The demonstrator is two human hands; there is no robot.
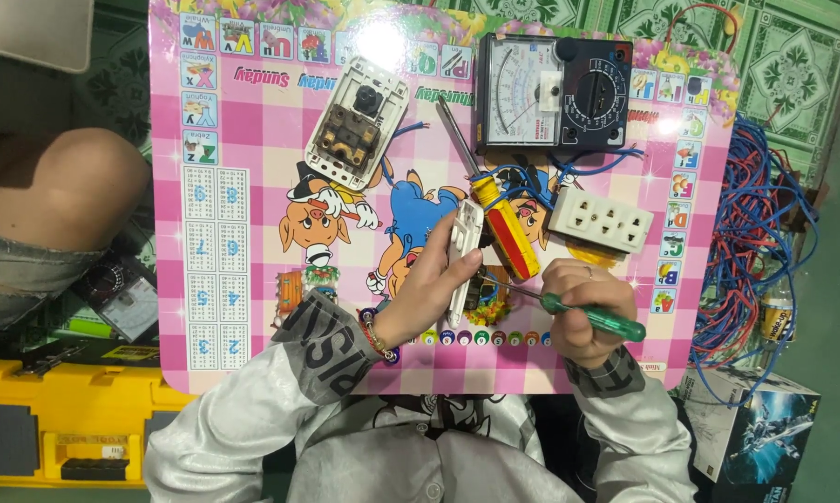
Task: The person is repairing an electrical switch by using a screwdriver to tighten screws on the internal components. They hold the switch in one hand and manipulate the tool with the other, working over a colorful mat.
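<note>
Nearest you, at the bottom of the frame, your grey sleeves cross the lower edge of the pink checked plastic worktop (252,140) printed with cartoon animals and alphabet tiles. Little bare surface is left between your hands; the widest open stretch lies along the left side, over the number tables.

Your left hand (431,284), lower centre, is curled around a slim white plastic switch body (465,251) held upright on its long edge, fingers wrapped over its top. Your right hand (583,307), lower right of centre, is clenched on a thin screwdriver with a clear green handle (595,319); its metal shaft runs left to the white switch body.

Just above your hands lies a second screwdriver with a yellow and red handle (504,224), its tip pointing to the upper left. To its right sits one cream six-hole socket block (600,221). Farther up, left of centre, one opened white wall switch frame (357,121) lies tilted, blue wire beside it. At the top edge, one black analogue multimeter (552,93).

Off the worktop's right edge, a tangle of red and blue wires (751,242); at the lower left, a yellow toolbox (57,419).
</note>
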